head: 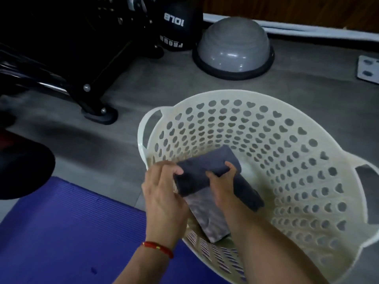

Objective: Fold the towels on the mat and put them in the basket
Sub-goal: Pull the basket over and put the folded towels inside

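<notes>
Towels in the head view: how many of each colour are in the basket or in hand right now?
Dark grey towel, folded, gripped by the left hand and the right hand over the basket: 1
Lighter grey towel, lying in the basket below it: 1
Total: 2

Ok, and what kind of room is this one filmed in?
Most likely a home gym or workout corner: a grey balance dome, a black ball marked 10LB and a purple exercise mat on the floor.
</notes>
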The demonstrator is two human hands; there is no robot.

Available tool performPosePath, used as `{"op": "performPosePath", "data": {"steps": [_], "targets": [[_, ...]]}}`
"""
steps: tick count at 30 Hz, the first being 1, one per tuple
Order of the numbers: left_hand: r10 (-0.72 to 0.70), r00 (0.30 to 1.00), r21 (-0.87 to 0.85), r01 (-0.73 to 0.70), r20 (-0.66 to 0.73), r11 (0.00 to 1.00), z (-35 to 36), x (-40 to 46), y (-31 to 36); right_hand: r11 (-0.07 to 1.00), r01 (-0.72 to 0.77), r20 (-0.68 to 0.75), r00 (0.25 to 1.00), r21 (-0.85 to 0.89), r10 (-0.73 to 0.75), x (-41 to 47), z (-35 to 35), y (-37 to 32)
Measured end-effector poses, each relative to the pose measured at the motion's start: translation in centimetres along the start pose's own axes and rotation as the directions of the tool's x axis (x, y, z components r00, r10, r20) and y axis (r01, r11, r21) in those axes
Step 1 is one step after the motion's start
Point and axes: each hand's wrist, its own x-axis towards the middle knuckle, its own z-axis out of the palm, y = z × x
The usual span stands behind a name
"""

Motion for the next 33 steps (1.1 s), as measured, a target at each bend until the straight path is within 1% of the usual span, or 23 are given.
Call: {"op": "performPosePath", "data": {"steps": [2, 5, 6, 8, 11, 12, 14, 15, 16, 17, 18, 19, 20, 21, 22, 23, 24, 25, 26, 28, 29, 31, 33], "targets": [[0.022, 1.0, -0.013, -0.021, 0.006, 1.0, -0.1, 0.0, 0.0, 0.982, -0.023, 0.046, 0.998, -0.185, 0.032, 0.0, 0.0, 2.3], [0.037, 0.999, -0.002, -0.037, 0.016, 0.999, -0.2, 0.1, 0.1, 0.954, 0.025, 0.023, 1.0, -0.3, -0.019, -0.5, 0.5, 2.2], [0.044, 0.999, 0.001, -0.044, 0.012, 0.999, -0.2, 0.1, 0.1, 0.946, 0.057, 0.013, 0.998, -0.318, -0.056, -0.7, 0.3, 1.6], [0.049, 0.999, 0.007, -0.05, 0.014, 0.999, -0.4, 0.2, 0.0, 0.959, 0.103, 0.03, 0.995, -0.265, -0.099, 0.2, -0.7, 0.7], [0.052, 0.998, 0.031, -0.053, 0.024, 0.998, -0.6, 0.0, -0.4, 0.979, 0.059, 0.082, 0.996, -0.197, -0.044, 2.4, -2.6, 0.8], [0.064, 0.998, 0.031, -0.064, 0.025, 0.997, -0.6, -0.1, -0.4, 0.978, 0.029, 0.105, 0.994, -0.207, -0.007, 2.2, -2.7, 0.9], [0.085, 0.996, 0.029, -0.086, 0.026, 0.996, -0.6, -0.2, -0.4, 0.936, 0.037, 0.145, 0.989, -0.35, 0.015, 1.5, -2.2, 1.4], [0.092, 0.995, 0.037, -0.093, 0.025, 0.995, -0.5, -0.1, -0.3, 0.858, 0.079, 0.143, 0.99, -0.508, -0.006, 1.0, -2.0, 1.4], [0.095, 0.995, 0.048, -0.096, 0.027, 0.994, -0.5, -0.1, -0.2, 0.701, 0.129, 0.117, 0.991, -0.701, -0.066, 0.4, -1.8, 1.3], [0.094, 0.995, 0.054, -0.095, 0.026, 0.994, -0.4, -0.1, -0.1, 0.476, 0.191, 0.115, 0.976, -0.858, -0.184, -0.1, -1.8, 1.0], [0.101, 0.995, 0.056, -0.103, 0.023, 0.993, -0.3, -0.1, -0.1, 0.253, 0.267, 0.186, 0.935, -0.93, -0.303, -0.4, -2.0, 0.9], [0.116, 0.993, 0.058, -0.117, 0.025, 0.991, -0.2, -0.2, -0.2, 0.069, 0.368, 0.322, 0.878, -0.927, -0.355, -0.6, -2.0, 0.7], [0.126, 0.992, 0.056, -0.128, 0.031, 0.99, -0.2, -0.2, -0.2, -0.061, 0.476, 0.471, 0.831, -0.878, -0.295, -0.8, -2.1, 0.6], [0.122, 0.992, 0.048, -0.124, 0.037, 0.991, -0.3, -0.3, -0.4, -0.12, 0.558, 0.571, 0.801, -0.821, -0.18, -1.0, -2.3, 0.3], [0.111, 0.993, 0.038, -0.112, 0.043, 0.993, -0.4, -0.2, -0.7, -0.149, 0.599, 0.612, 0.788, -0.787, -0.063, -1.3, -2.6, -0.1], [0.104, 0.993, 0.035, -0.107, 0.057, 0.994, -0.6, -0.1, -1.0, -0.18, 0.617, 0.626, 0.779, -0.766, 0.006, -1.7, -3.0, -0.8], [0.117, 0.989, 0.043, -0.121, 0.086, 0.992, -0.9, 0.0, -1.2, -0.187, 0.635, 0.641, 0.767, -0.75, 0.034, -2.0, -3.5, -1.7], [0.144, 0.98, 0.062, -0.153, 0.135, 0.986, -1.1, 0.2, -1.4, -0.155, 0.653, 0.655, 0.755, -0.742, 0.045, -2.6, -4.0, -2.6], [0.16, 0.968, 0.077, -0.178, 0.195, 0.981, -1.3, 0.4, -1.6, -0.106, 0.666, 0.664, 0.746, -0.739, 0.055, -3.3, -4.5, -3.5], [0.128, 0.943, 0.073, -0.157, 0.307, 0.985, -2.1, 0.7, -1.4, -0.015, 0.661, 0.66, 0.75, -0.75, 0.031, -5.9, -5.8, -5.5], [0.105, 0.93, 0.052, -0.132, 0.351, 0.99, -2.6, 0.8, -1.2, 0.033, 0.654, 0.654, 0.756, -0.756, -0.011, -7.5, -6.7, -6.5], [0.09, 0.904, 0.014, -0.105, 0.418, 0.994, -3.6, 0.3, -0.3, 0.148, 0.664, 0.641, 0.747, -0.733, -0.176, -11.5, -9.3, -8.5], [0.148, 0.889, -0.035, -0.147, 0.433, 0.988, -4.4, -1.4, 0.7, 0.211, 0.688, 0.596, 0.715, -0.695, -0.365, -15.8, -12.9, -10.0]]}}
